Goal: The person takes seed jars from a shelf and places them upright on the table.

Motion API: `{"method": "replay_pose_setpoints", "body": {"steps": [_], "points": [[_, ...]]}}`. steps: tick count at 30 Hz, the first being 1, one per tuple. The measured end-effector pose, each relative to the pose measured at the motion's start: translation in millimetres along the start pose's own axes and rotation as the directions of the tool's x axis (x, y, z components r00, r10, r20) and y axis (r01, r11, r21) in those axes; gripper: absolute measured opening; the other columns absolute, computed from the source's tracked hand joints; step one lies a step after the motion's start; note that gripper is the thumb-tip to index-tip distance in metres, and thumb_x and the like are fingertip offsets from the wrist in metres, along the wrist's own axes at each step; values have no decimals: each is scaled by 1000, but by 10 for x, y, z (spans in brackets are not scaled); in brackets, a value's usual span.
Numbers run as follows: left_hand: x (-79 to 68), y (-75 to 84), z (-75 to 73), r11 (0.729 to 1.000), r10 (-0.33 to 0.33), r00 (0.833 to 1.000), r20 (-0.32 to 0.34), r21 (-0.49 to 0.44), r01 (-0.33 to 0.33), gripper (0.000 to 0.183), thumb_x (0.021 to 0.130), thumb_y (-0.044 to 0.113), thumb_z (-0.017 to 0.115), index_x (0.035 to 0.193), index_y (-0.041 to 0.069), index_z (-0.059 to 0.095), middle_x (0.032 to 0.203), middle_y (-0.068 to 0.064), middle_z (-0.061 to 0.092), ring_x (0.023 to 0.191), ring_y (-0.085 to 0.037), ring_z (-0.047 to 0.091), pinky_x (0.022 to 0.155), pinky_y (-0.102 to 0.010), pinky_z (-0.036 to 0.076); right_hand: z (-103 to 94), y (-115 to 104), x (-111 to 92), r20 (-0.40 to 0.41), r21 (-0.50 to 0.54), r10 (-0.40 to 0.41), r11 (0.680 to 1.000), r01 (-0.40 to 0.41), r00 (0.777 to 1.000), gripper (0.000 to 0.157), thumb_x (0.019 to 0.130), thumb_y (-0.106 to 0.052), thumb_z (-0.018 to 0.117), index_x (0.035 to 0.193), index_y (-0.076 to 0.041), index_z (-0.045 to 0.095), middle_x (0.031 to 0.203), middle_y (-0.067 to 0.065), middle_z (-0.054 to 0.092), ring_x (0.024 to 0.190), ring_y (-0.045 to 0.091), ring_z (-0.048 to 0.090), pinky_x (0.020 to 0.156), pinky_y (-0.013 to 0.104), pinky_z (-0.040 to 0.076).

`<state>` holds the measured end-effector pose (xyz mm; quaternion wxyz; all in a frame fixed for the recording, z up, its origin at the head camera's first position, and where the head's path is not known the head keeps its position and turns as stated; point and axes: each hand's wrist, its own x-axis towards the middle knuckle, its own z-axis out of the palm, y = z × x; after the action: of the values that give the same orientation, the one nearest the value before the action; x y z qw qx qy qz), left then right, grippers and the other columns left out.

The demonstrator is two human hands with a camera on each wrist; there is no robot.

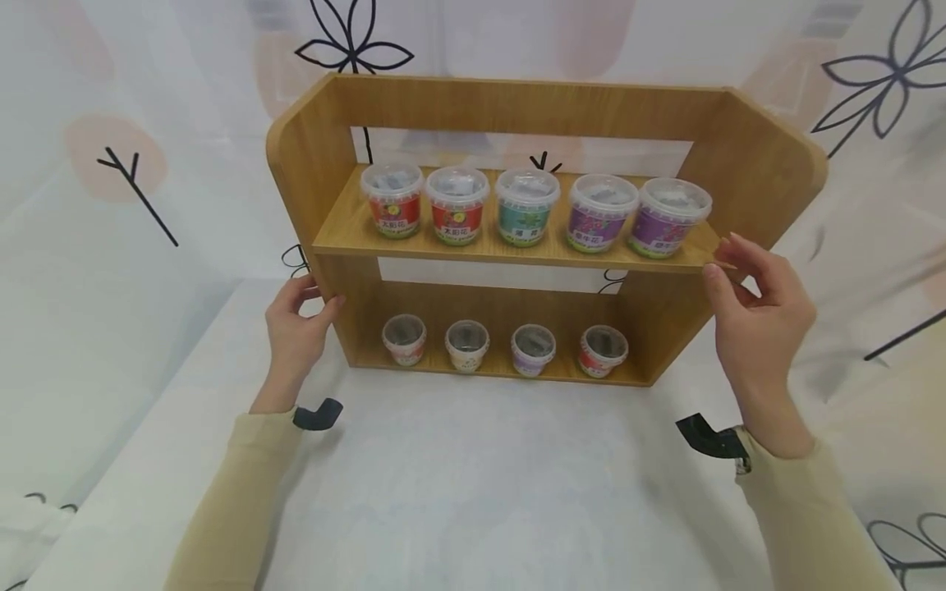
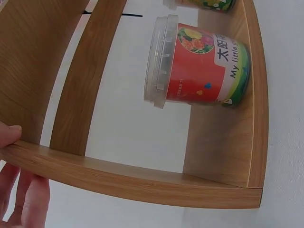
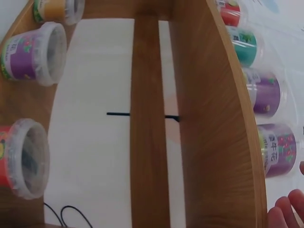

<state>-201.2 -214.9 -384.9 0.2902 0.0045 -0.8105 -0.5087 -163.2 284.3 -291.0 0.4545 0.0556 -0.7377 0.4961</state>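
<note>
A two-tier wooden shelf (image 1: 517, 258) stands on the white table, holding small lidded cups on both tiers. My left hand (image 1: 298, 328) grips its left side panel, thumb on the inner side and fingers outside; the left wrist view shows these fingers (image 2: 34, 202) around the panel's edge. On the other side, my right hand (image 1: 764, 316) pinches the right side panel's front edge level with the upper board. Only some right fingertips (image 3: 289, 209) show in the right wrist view. Red (image 1: 395, 201), teal (image 1: 527, 209) and purple cups (image 1: 668, 217) sit on the upper tier.
Smaller cups, among them a red-and-white one (image 1: 602, 351), stand spaced along the lower tier. White cloth covers the table (image 1: 473, 484). A pale backdrop with line-drawn flowers (image 1: 353, 53) hangs behind. Dark bands (image 1: 713, 439) sit at both wrists.
</note>
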Motion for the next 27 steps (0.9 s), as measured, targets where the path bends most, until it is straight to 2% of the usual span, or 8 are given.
{"method": "replay_pose_setpoints", "body": {"steps": [3,10,15,21,27], "points": [[8,9,8,1000,-12,1000,1,-4,12,42,92,21,73,131,10,62,125,-4,62,114,-17,58,83,-23,56,44,-17,58,2,40,-21,999,21,1000,35,86,0,73,121,-2,71,115,11,68,104,19,65,85,18,54],[-6,33,22,999,-37,999,-4,-7,37,44,92,26,72,132,12,62,126,-2,63,116,-16,57,88,-31,57,107,-116,152,12,-40,58,998,-58,998,40,87,-6,74,127,-11,68,118,-1,64,113,18,63,91,22,52],[-18,29,25,999,-34,999,-17,-6,34,44,92,29,72,132,12,62,125,-1,63,116,-14,57,89,-33,56,133,-190,187,41,-36,98,995,-96,994,44,87,-9,74,131,-12,66,124,3,63,117,19,61,95,24,51],[-34,25,17,999,-36,999,-18,-4,36,45,92,29,72,132,12,62,125,-1,63,115,-13,57,91,-37,56,187,-245,253,121,-9,124,992,-124,985,53,87,-16,76,138,-16,60,133,5,58,123,19,57,101,29,48],[-45,59,21,999,-54,998,-14,-4,53,45,92,31,72,133,14,61,126,0,62,117,-14,56,90,-33,56,231,-261,324,180,-27,164,987,-161,970,57,91,-17,73,143,-19,52,141,6,50,130,17,50,107,30,42]]}}
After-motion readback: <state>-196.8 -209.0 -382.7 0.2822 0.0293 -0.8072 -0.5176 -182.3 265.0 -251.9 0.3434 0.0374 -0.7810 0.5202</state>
